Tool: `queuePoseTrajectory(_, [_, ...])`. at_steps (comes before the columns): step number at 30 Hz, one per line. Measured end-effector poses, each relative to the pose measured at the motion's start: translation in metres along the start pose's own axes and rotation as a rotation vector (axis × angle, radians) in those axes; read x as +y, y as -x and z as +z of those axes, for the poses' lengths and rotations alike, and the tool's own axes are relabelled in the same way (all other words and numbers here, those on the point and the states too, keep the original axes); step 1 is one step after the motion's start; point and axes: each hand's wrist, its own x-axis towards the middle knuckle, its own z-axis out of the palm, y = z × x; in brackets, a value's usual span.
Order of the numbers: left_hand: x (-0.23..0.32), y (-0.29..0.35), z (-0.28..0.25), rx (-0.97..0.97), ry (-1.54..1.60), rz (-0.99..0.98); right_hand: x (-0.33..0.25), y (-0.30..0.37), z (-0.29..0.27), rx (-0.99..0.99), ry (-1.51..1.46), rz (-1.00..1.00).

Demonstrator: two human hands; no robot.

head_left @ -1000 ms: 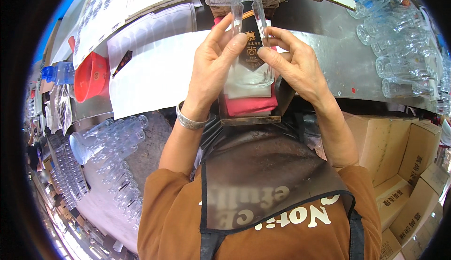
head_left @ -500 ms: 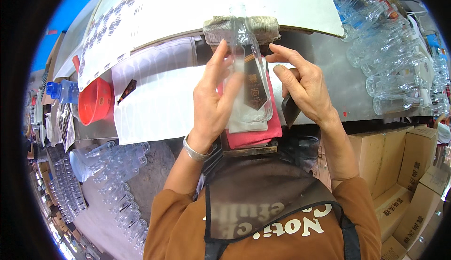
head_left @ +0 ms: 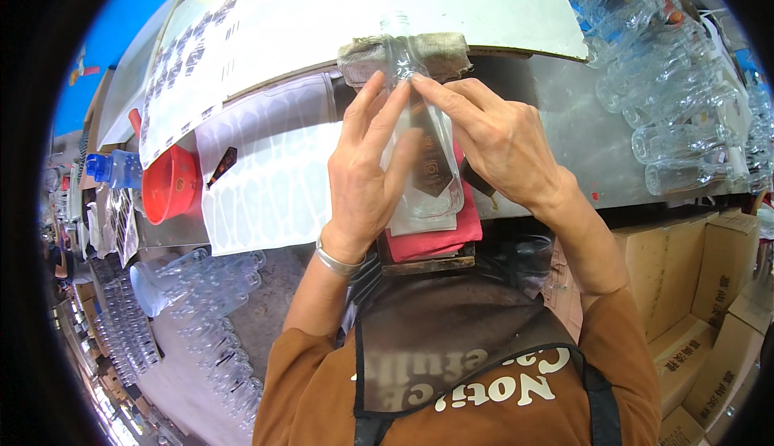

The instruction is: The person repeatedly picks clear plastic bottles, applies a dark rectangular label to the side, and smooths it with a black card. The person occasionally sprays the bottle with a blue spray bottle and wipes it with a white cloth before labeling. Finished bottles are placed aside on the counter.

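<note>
A clear glass bottle (head_left: pixel 453 201) lies on its back in front of me, its neck on a folded grey cloth (head_left: pixel 443 52). A dark pointed label (head_left: pixel 431 176) lies along its front face. My left hand (head_left: pixel 363 164) is open at the bottle's left side, fingers stretched toward its shoulder and thumb over the glass. The index fingertip of my right hand (head_left: pixel 504 143) presses at the label's upper end. Its other fingers curl around a dark flat piece (head_left: pixel 479 181), mostly hidden under the palm. Beneath the bottle are a white cloth and a pink cloth (head_left: pixel 435 244).
Left of the bottle lies a label sheet (head_left: pixel 266 196) bearing one dark label (head_left: pixel 222 167). Beyond it stand a red bowl (head_left: pixel 168 192) and a blue-capped bottle (head_left: pixel 121 170). Clear bottles (head_left: pixel 669 139) crowd the right side; cardboard boxes (head_left: pixel 661 285) stand below them.
My right hand has moved left and inward, bringing its index fingertip onto the bottle, and the dark piece has come along. My left fingers have closed in toward the bottle's shoulder.
</note>
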Motion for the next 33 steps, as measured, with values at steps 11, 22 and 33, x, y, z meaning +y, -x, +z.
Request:
queuePoseTrajectory(11, [0.001,0.000,0.002,0.009,-0.032,0.018,0.007,-0.004,0.003,0.021,-0.002,-0.027])
queuePoseTrajectory(22, [-0.004,0.001,0.005,0.042,0.086,-0.048,0.068,0.017,0.027,0.547,-1.497,0.996])
queuePoseTrajectory(33, [-0.003,0.003,0.009,0.059,0.187,-0.118,0.039,-0.067,-0.018,0.028,-0.436,0.069])
